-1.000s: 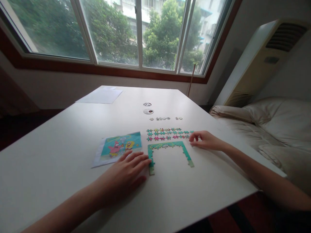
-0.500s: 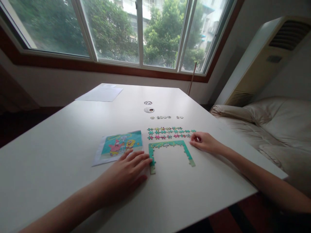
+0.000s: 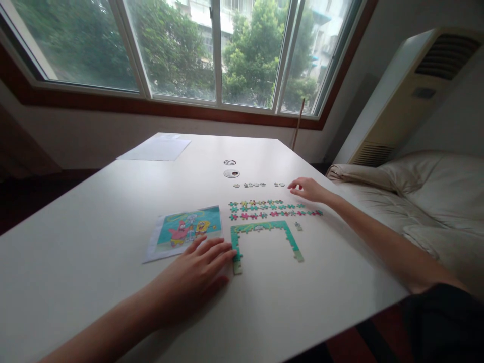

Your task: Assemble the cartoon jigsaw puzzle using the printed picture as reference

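On the table (image 3: 321,302), loose pieces (image 3: 253,216) lie behind the puzzle border (image 3: 264,226), a picture (image 3: 187,229) to its left.

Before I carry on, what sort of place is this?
Probably a living room in a home: a pale, cushioned sofa on the right, a tall unit with vents, likely an air conditioner, behind it, and a white table bearing a partly joined jigsaw.

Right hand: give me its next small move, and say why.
I'd probably ease the right hand slightly left to the pale puzzle piece ending the farthest row: that piece lies just beside it, and the puzzle frame, next to the left hand, lacks its near side.
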Available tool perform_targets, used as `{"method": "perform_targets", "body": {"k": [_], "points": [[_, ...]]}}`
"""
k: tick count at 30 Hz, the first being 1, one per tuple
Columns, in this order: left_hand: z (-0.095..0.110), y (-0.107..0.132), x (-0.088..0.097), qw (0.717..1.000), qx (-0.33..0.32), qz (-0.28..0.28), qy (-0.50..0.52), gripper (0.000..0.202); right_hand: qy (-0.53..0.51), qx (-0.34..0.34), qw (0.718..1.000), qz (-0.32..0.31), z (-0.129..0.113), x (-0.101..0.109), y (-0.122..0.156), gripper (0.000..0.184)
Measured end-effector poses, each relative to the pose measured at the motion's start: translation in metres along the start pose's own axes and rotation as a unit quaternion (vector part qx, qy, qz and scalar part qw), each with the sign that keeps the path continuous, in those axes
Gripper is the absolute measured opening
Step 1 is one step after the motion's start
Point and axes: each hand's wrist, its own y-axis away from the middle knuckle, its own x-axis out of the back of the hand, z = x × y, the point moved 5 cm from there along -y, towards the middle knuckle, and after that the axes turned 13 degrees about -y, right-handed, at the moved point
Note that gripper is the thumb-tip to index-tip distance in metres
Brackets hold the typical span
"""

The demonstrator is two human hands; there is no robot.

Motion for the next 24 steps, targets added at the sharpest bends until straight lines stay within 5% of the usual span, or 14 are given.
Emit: {"method": "perform_targets", "body": {"k": [6,14,19,24], "points": [[0.001,-0.002,0.002,1.000,-0.003,-0.005,-0.003,0.036,-0.003,-0.042,0.999,0.006,0.025,-0.020,-0.046,0.031],[0.001,0.000,-0.001,1.000,-0.001,-0.028,-0.004,0.038,-0.071,-0.107,0.992,-0.018,0.048,-0.020,-0.062,0.019],[0.000,-0.003,0.000,1.000,-0.005,-0.019,-0.002,0.038,-0.136,-0.095,0.986,-0.016,0.050,-0.016,-0.054,0.027],[0.000,-0.003,0.001,1.000,-0.002,-0.019,-0.002,0.038,-0.204,-0.051,0.976,-0.061,0.027,-0.005,-0.010,0.036]]}}
